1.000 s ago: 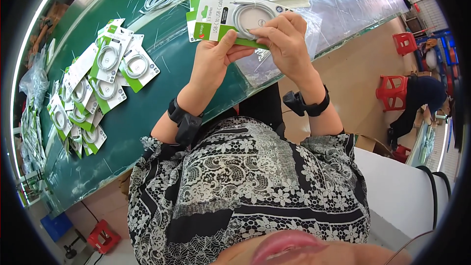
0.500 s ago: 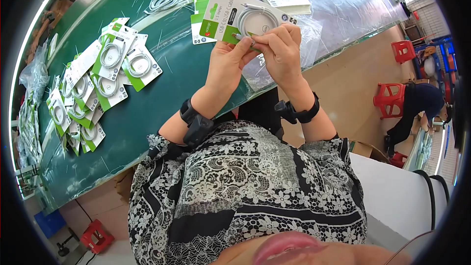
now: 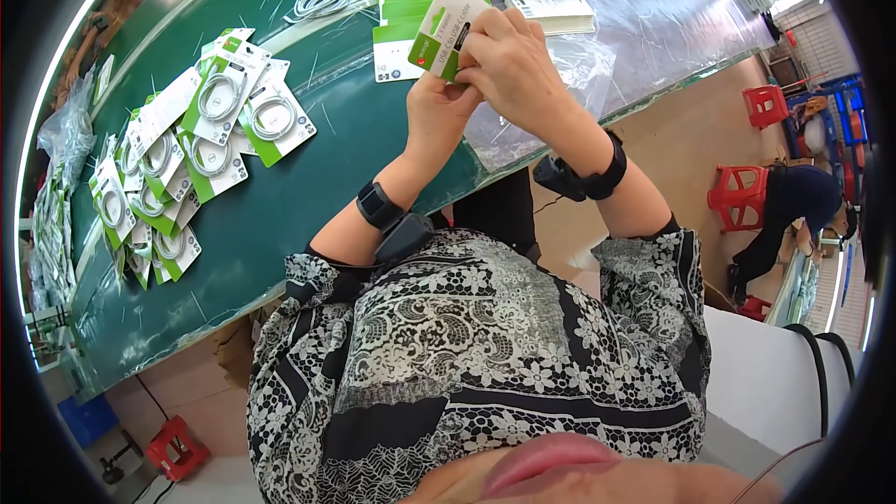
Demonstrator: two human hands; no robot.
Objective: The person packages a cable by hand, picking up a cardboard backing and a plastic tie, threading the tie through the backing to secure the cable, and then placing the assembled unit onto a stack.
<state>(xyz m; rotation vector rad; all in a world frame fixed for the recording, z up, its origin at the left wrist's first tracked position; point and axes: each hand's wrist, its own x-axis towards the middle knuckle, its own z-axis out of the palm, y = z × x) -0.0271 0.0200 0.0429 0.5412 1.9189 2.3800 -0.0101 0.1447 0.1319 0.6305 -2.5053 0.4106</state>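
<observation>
A green and white cable packaging card [image 3: 446,30] is held up over the table, tilted. My left hand [image 3: 437,112] pinches its lower edge from below. My right hand [image 3: 515,70] is curled over the card's right part, its fingers closed against it and its fingertips close to my left thumb. The coiled white cable on this card is hidden behind my right hand. Just behind it lie similar green and white cards [image 3: 395,54], flat on the table. To the left is a heap of carded white cables [image 3: 217,98], overlapping one another.
A loose coiled cable [image 3: 320,3] lies at the back of the green table [image 3: 327,149]. Stacks of flat cards [image 3: 551,7] stand at the back right by clear plastic film [image 3: 588,65]. Red stools [image 3: 739,198] and a bent-over person [image 3: 801,198] are off to the right.
My right hand has moved over the card and now covers the coiled cable that showed before. The card has turned to a steeper tilt. My left hand stays on its lower edge.
</observation>
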